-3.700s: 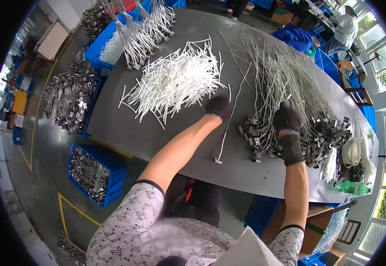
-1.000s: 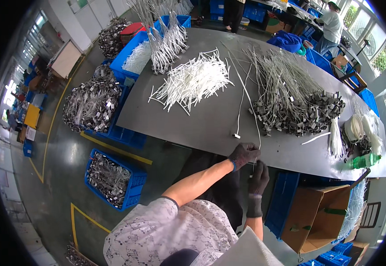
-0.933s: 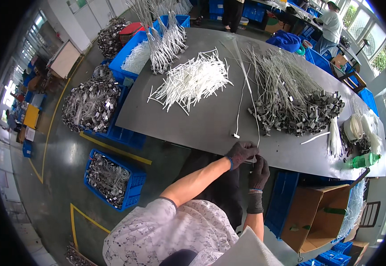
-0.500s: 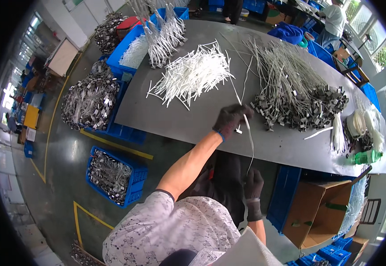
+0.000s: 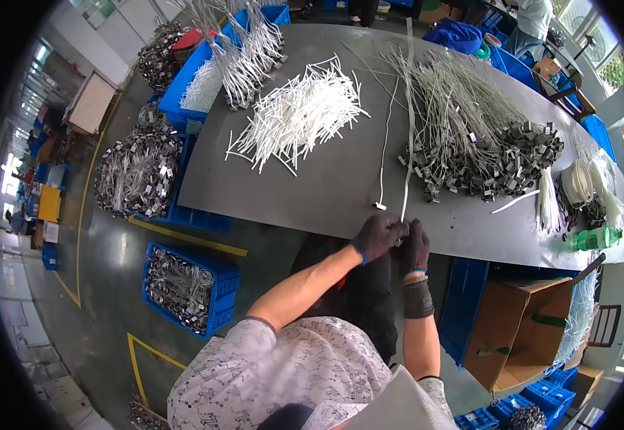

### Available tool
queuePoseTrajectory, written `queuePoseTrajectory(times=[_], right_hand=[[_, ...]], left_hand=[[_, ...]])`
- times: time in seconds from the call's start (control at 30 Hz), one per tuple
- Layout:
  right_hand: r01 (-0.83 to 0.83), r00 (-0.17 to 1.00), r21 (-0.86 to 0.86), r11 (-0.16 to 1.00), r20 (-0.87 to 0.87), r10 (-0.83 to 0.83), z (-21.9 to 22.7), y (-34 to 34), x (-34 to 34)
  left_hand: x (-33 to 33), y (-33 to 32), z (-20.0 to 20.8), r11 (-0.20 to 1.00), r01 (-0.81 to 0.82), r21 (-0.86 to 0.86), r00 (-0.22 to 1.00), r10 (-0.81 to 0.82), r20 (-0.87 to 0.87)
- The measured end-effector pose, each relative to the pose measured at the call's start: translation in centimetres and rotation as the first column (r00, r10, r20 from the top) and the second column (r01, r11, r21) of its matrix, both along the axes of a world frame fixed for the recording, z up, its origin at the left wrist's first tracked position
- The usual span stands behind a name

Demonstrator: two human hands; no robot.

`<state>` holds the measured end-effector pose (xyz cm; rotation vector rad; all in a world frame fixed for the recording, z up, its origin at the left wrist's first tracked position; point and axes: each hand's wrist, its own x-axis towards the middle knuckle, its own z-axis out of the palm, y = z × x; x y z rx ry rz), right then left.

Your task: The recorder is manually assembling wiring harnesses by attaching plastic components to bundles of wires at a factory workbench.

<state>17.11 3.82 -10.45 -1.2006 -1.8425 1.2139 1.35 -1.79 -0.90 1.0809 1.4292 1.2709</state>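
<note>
At the table's near edge my two dark-gloved hands are close together. My left hand (image 5: 380, 239) is closed on the lower end of a long pale wire (image 5: 409, 93) with a white sleeve (image 5: 405, 192) near that end. The wire runs away from me across the table. My right hand (image 5: 415, 249) is pinched on the same end just to the right; the tip is hidden by the fingers. Left of the sleeve lies a separate thin wire (image 5: 383, 154) with a small white connector (image 5: 379, 206). A pile of short white sleeves (image 5: 301, 115) is farther left.
Many wires with dark connectors (image 5: 516, 154) lie heaped on the grey table (image 5: 254, 193) at right. Beyond them are a tape roll (image 5: 576, 183) and green bottle (image 5: 599, 238). A blue crate (image 5: 227, 290) stands on the floor at left, an open cardboard box (image 5: 502, 330) at right.
My left hand has come back toward the table's near edge. My right hand has risen from below the edge to meet it at the wire's end. The view has shifted slightly.
</note>
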Motion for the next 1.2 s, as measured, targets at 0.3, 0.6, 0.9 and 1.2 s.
queuePoseTrajectory(times=[0.3, 0.6, 0.9, 1.2], right_hand=[[0.205, 0.778, 0.363, 0.909, 0.503, -0.376, 5.0, 10.2, -2.8], [0.291, 0.945, -0.234, 0.928, 0.222, -0.24, 1.1, 10.6, 2.8], [-0.298, 0.83, -0.811, 0.504, -0.481, -0.283, 6.7, 5.1, 4.9], [0.147, 0.776, 0.065, 0.987, 0.612, -0.156, 0.6, 2.2, 7.7]], left_hand=[[-10.1, 6.1, -3.1, 0.961, 0.062, -0.268, 0.81, -0.205, -0.549], [-22.9, 0.2, -5.4, 0.61, -0.759, -0.228, 0.432, 0.209, -0.878], [-27.3, 0.6, -9.6, 0.601, -0.68, -0.419, 0.534, 0.016, -0.845], [-22.8, -3.2, -10.3, 0.652, -0.493, -0.576, 0.749, 0.655, 0.1]])
